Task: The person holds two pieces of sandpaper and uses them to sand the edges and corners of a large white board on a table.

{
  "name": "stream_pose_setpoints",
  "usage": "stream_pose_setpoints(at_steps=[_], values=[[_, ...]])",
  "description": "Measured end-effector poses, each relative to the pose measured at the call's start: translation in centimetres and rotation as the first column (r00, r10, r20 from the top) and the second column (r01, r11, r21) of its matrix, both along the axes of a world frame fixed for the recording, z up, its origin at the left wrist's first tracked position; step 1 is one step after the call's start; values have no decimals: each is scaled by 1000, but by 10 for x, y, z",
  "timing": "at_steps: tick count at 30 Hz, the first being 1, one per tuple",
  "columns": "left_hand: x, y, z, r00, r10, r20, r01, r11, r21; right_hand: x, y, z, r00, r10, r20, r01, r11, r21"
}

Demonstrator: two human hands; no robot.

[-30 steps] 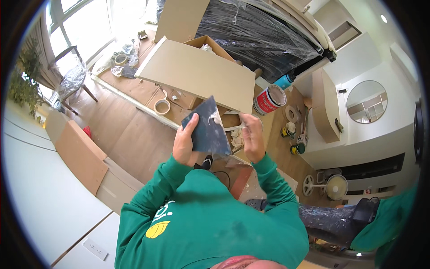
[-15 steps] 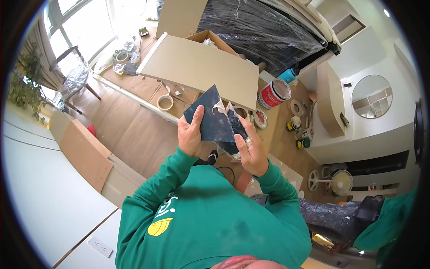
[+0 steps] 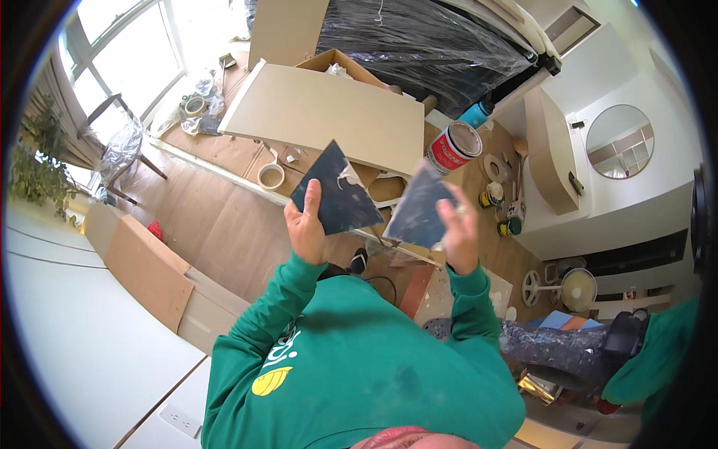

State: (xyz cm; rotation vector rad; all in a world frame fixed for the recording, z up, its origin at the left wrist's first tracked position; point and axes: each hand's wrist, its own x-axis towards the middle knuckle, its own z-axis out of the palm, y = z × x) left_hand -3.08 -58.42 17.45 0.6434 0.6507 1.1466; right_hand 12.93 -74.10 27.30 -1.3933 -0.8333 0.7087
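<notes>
My left hand [image 3: 305,230] is closed on a dark, flat putty spreader [image 3: 336,198], thumb on its face and one corner pointing up. A pale smear of putty clings near its upper right edge. A second dark putty spreader [image 3: 420,212], streaked with pale putty, is gripped along its right side by my right hand [image 3: 459,230]. Motion blurs this hand and its spreader somewhat. A narrow gap separates the two spreaders, which are both held up in front of my chest.
Beyond my hands, a beige panel [image 3: 329,112] lies over cardboard. A red and white bucket [image 3: 452,147] stands at its right end, near a blue bottle [image 3: 476,114]. A roll of tape [image 3: 271,176] rests left of the panel. Someone's green sleeve [image 3: 658,363] shows at right.
The two spreaders, overlapping and touching earlier, are now apart. My right hand has moved right with its spreader, whose face now shows. My left hand has shifted slightly left.
</notes>
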Motion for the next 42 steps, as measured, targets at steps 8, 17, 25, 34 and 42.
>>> stream_pose_setpoints(at_steps=[8,17,25,34,42], values=[[4,-32,34,987,24,-161,13,975,222,-25,17,-48,899,-376,-226,421,883,206],[-9,-54,39,894,-185,-408,357,844,400,-17,16,-41,845,-406,-349,493,844,212],[3,-16,12,766,-617,181,641,712,-286,-18,-23,-15,909,-255,331,22,820,572],[61,-49,21,644,-675,360,765,575,-290,57,-49,-46,299,49,953,-330,942,56],[115,-74,7,714,-661,231,698,648,-305,144,-86,-87,389,-81,918,-212,962,174]])
